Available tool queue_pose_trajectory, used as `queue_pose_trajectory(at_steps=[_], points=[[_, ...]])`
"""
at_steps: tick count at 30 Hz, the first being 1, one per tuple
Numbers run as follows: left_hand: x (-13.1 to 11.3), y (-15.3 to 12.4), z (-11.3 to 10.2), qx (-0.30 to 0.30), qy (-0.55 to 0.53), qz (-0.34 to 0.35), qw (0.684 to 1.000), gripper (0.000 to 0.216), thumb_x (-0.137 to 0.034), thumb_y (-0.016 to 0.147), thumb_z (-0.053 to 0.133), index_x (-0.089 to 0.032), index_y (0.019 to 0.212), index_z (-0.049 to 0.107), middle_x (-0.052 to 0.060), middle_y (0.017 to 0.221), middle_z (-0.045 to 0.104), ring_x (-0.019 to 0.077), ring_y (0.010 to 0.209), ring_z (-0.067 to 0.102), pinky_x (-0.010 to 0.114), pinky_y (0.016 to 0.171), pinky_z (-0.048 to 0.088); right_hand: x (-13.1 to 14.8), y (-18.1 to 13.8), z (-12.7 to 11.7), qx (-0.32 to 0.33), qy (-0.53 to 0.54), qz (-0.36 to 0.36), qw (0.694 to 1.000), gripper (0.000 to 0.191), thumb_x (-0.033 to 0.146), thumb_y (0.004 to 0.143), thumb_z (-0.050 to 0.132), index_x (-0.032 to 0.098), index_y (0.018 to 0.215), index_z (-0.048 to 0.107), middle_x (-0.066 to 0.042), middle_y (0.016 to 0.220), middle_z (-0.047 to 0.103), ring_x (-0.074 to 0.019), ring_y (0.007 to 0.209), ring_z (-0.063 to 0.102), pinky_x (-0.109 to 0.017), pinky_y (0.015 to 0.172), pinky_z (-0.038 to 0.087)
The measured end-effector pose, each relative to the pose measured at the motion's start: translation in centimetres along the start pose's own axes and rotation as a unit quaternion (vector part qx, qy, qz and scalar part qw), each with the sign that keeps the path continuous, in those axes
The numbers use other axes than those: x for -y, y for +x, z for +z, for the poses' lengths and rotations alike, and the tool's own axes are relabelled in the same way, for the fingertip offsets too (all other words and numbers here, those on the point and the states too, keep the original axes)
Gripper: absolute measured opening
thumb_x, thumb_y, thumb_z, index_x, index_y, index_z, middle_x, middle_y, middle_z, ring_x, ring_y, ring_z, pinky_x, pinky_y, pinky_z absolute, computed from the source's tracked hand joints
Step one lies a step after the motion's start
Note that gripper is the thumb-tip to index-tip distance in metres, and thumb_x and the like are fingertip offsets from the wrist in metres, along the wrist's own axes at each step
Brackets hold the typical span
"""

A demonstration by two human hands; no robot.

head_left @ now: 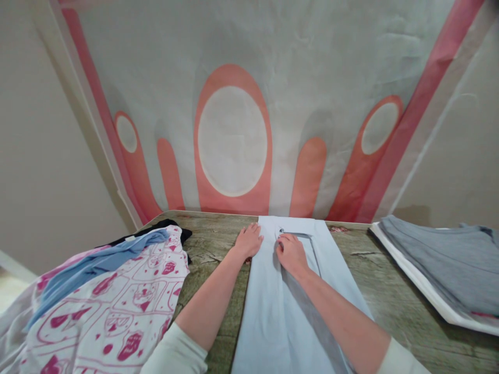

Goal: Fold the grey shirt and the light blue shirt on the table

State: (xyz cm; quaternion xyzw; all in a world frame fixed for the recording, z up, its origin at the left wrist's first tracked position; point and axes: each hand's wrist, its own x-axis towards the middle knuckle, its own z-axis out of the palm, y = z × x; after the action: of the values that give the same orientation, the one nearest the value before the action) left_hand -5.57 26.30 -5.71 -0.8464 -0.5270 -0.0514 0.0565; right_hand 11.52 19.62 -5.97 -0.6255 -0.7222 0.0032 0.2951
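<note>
One pale blue garment point(268, 311), my landmark: laid lengthwise on the wooden table point(358, 270), its near end running out below the view.

Two forearms in pale sleeves: one left of the garment, one across it.

One heap of loose clothing, left of the garment and apart from it: white cloth with a magenta print point(128, 311), a blue piece point(97, 270) across it, black cloth point(187, 236) at the back.

One stack right of the garment, also apart: grey cloth point(440, 265) over white.

One left hand point(249, 241), mine: flat at the garment's left edge near its far end, fingers extended and close together, clamped on nothing.

One right hand point(291, 254), mine: upon the garment, beside a dark-lined opening or fold, fingers curled together; whether they pinch cloth I cannot tell.

Step in hand, as I judge it: straightening and flattening the far end. The next move seems to call for light tension between both hands, the layers kept aligned.

Room: bare wood on both sides of the garment; none beyond, its far end meeting the table's back edge.

One backdrop point(234, 140), pink-patterned, upright behind the garment.
</note>
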Motion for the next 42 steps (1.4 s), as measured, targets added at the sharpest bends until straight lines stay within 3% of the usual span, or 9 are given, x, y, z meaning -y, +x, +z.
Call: queue_pose_trajectory(at_steps=[4, 8, 17, 20, 24, 28, 33, 38, 42], points=[[-1.7, -0.7, -0.9, -0.015, 0.018, 0.078, 0.997, 0.046, -0.022, 0.091, 0.027, -0.015, 0.136, 0.030, 0.008, 0.146, 0.025, 0.0205, 0.134, 0.019, 0.042, 0.107, 0.017, -0.4, 0.0, 0.2, 0.005, 0.010, 0.007, 1.000, 0.036, 0.009, 0.076, 0.044, 0.017, 0.107, 0.061, -0.005, 0.114, 0.060, -0.0181, 0.103, 0.050, -0.026, 0.090, 0.034], [-3.9, -2.3, -1.0, 0.012, 0.003, 0.132, 0.991, 0.047, -0.031, 0.094, 0.021, -0.011, 0.135, 0.030, 0.011, 0.143, 0.030, 0.0201, 0.132, 0.023, 0.040, 0.106, 0.018, -1.0, 0.2, 0.8, 0.037, 0.027, -0.026, 0.999, 0.043, 0.005, 0.075, 0.041, 0.022, 0.108, 0.064, -0.001, 0.123, 0.056, -0.0175, 0.111, 0.048, -0.027, 0.094, 0.033], [-4.0, -6.0, -2.5, 0.063, -0.032, 0.164, 0.984, 0.066, -0.054, 0.091, 0.018, -0.009, 0.139, 0.022, 0.015, 0.146, 0.020, 0.0242, 0.134, 0.017, 0.039, 0.106, 0.018, -2.3, 0.7, 2.0, 0.018, 0.072, 0.000, 0.997, 0.042, 0.000, 0.068, 0.040, 0.016, 0.092, 0.070, -0.006, 0.113, 0.063, -0.0177, 0.107, 0.053, -0.028, 0.097, 0.033], [-4.4, -5.9, -3.0, 0.069, -0.040, 0.168, 0.983, 0.061, -0.048, 0.092, 0.023, -0.007, 0.136, 0.028, 0.016, 0.143, 0.028, 0.0237, 0.132, 0.024, 0.037, 0.105, 0.023, -2.5, 0.9, 2.1, 0.008, 0.077, 0.008, 0.997, 0.047, -0.001, 0.066, 0.038, 0.016, 0.099, 0.068, -0.006, 0.112, 0.063, -0.0162, 0.106, 0.053, -0.028, 0.097, 0.034], [-5.8, -4.6, -2.5, 0.029, -0.051, 0.147, 0.987, 0.043, -0.028, 0.092, 0.026, -0.006, 0.127, 0.040, 0.015, 0.135, 0.041, 0.0209, 0.126, 0.035, 0.033, 0.104, 0.026, -2.3, 0.8, 1.8, 0.009, 0.074, -0.004, 0.997, 0.054, -0.001, 0.067, 0.038, 0.015, 0.114, 0.060, -0.006, 0.121, 0.058, -0.0156, 0.112, 0.049, -0.027, 0.097, 0.033], [-6.9, -4.5, -1.7, 0.015, -0.046, 0.129, 0.990, 0.045, -0.028, 0.092, 0.027, -0.007, 0.131, 0.034, 0.016, 0.138, 0.035, 0.0223, 0.128, 0.031, 0.038, 0.105, 0.023, -1.7, 0.5, 1.1, 0.057, 0.037, -0.032, 0.997, 0.049, 0.004, 0.073, 0.042, 0.018, 0.116, 0.059, -0.003, 0.129, 0.053, -0.0162, 0.114, 0.046, -0.026, 0.096, 0.033], [-6.0, -7.3, -2.4, 0.058, -0.038, 0.150, 0.986, 0.057, -0.043, 0.094, 0.017, -0.009, 0.140, 0.017, 0.013, 0.147, 0.020, 0.0224, 0.135, 0.015, 0.039, 0.107, 0.015, -1.1, 0.1, 0.3, 0.085, -0.020, -0.002, 0.996, 0.046, 0.004, 0.074, 0.043, 0.021, 0.112, 0.061, 0.000, 0.127, 0.054, -0.0164, 0.114, 0.045, -0.027, 0.095, 0.032], [-4.7, -11.2, -4.6, 0.091, -0.036, 0.157, 0.983, 0.060, -0.047, 0.093, 0.018, -0.010, 0.140, 0.017, 0.013, 0.148, 0.017, 0.0210, 0.136, 0.013, 0.036, 0.107, 0.013, -0.8, -0.1, -0.3, 0.086, -0.036, 0.003, 0.996, 0.050, 0.000, 0.070, 0.043, 0.021, 0.111, 0.062, 0.001, 0.125, 0.056, -0.0173, 0.114, 0.045, -0.026, 0.094, 0.031], [-5.7, -12.1, -5.8, 0.102, -0.033, 0.175, 0.979, 0.052, -0.040, 0.093, 0.025, -0.012, 0.137, 0.026, 0.012, 0.146, 0.024, 0.0217, 0.134, 0.019, 0.038, 0.108, 0.012, -0.7, -0.2, -0.3, 0.081, -0.033, 0.005, 0.996, 0.051, 0.001, 0.070, 0.042, 0.021, 0.112, 0.062, 0.001, 0.124, 0.057, -0.0175, 0.112, 0.046, -0.026, 0.094, 0.031]])
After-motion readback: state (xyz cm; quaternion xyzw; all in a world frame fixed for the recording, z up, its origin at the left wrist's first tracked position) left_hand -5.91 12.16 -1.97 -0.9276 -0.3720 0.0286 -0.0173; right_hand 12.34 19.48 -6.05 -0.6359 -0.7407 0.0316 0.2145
